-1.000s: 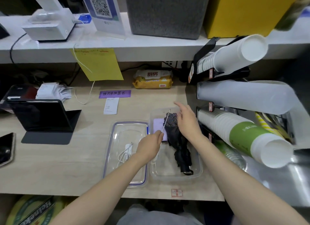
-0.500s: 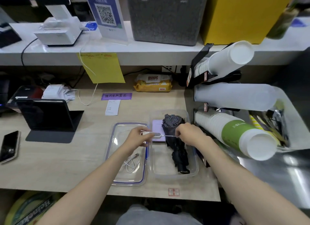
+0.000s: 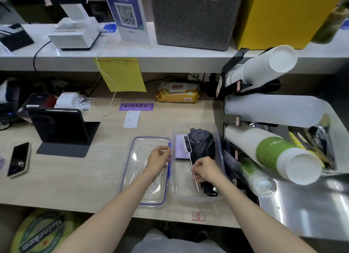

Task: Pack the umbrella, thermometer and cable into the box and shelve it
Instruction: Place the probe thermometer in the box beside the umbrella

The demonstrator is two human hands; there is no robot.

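Note:
A clear plastic box [image 3: 220,143] stands on the wooden counter. Inside it lies a folded black umbrella [image 3: 203,147] beside a purple pad [image 3: 180,149]. The white probe thermometer [image 3: 187,144] lies lengthwise in the box, left of the umbrella. My right hand [image 3: 204,169] pinches its thin metal probe. To the left lies the box's clear lid [image 3: 140,169] with a blue seal, and a coiled white cable [image 3: 154,183] rests on it. My left hand [image 3: 158,161] hovers over the lid, fingers loosely curled, holding nothing.
A cup dispenser rack [image 3: 264,139] with white and green cup stacks crowds the box's right side. A tablet on a stand [image 3: 58,126] and a phone [image 3: 18,159] are at the left. A yellow wipes pack [image 3: 178,93] lies behind. The shelf [image 3: 170,62] above carries a printer and bins.
The thermometer went from being held across both hands to lying lengthwise in the box. My left hand let go of it and drew back over the lid.

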